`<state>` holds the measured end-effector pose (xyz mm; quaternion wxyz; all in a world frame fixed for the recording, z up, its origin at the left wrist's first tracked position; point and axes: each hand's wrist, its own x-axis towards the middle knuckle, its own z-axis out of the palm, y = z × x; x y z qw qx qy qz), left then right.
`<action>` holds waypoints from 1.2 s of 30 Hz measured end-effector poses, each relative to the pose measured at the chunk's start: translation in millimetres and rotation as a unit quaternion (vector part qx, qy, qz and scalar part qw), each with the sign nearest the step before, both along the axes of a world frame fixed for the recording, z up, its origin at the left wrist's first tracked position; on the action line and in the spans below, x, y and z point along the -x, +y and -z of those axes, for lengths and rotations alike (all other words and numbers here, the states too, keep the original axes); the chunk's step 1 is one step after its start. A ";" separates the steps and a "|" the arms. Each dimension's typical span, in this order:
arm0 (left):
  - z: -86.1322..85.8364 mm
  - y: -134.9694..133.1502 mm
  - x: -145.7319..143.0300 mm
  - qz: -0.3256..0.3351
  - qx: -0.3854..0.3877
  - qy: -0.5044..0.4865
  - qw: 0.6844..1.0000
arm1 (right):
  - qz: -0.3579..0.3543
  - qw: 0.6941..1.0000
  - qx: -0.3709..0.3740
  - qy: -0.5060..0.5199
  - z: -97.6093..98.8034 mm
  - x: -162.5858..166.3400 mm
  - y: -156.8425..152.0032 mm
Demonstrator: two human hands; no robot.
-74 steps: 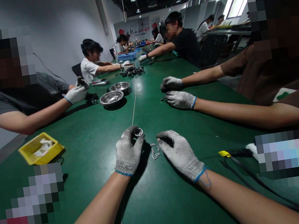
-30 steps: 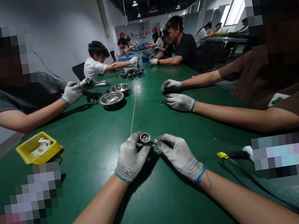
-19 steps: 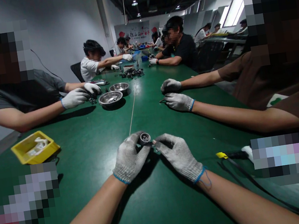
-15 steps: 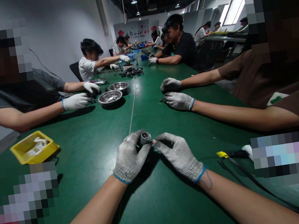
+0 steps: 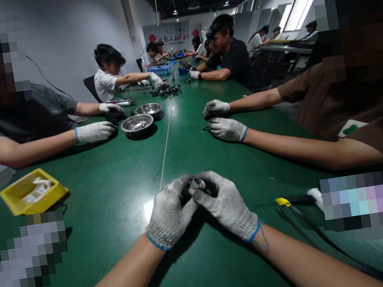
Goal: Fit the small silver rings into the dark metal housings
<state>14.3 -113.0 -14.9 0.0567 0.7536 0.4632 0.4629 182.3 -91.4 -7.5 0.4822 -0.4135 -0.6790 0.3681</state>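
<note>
Both my hands wear grey knit gloves and meet at the middle of the green table (image 5: 111, 184). My left hand (image 5: 169, 211) is closed around a small round metal part (image 5: 197, 183) with a hollow centre. My right hand (image 5: 224, 203) is pressed against it from the right, its fingers pinched at the part's rim. Whatever small piece the right fingers may carry is hidden. The little heap of metal rings seen earlier is covered by my hands.
Two steel bowls (image 5: 136, 123) stand farther up the table. A yellow bin (image 5: 28, 192) sits at the left. A yellow-tipped tool with a black cable (image 5: 293, 201) lies at the right. Gloved co-workers' hands (image 5: 227, 128) rest on both sides.
My right hand has moved from the heap of rings to the part in my left hand. Both hands have closed together and drawn nearer to me. The view has tilted slightly.
</note>
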 end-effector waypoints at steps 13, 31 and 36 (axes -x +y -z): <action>-17.8 -6.9 3.4 0.000 -0.056 0.024 0.998 | 0.043 0.999 -0.012 0.015 1.6 -3.7 1.6; -19.6 -10.5 3.9 0.043 -0.070 0.092 0.992 | 0.021 0.999 -0.004 0.045 8.6 -8.5 6.6; -22.1 -12.4 0.9 0.070 -0.035 0.184 0.980 | 0.020 0.999 0.014 0.036 8.0 -9.7 7.7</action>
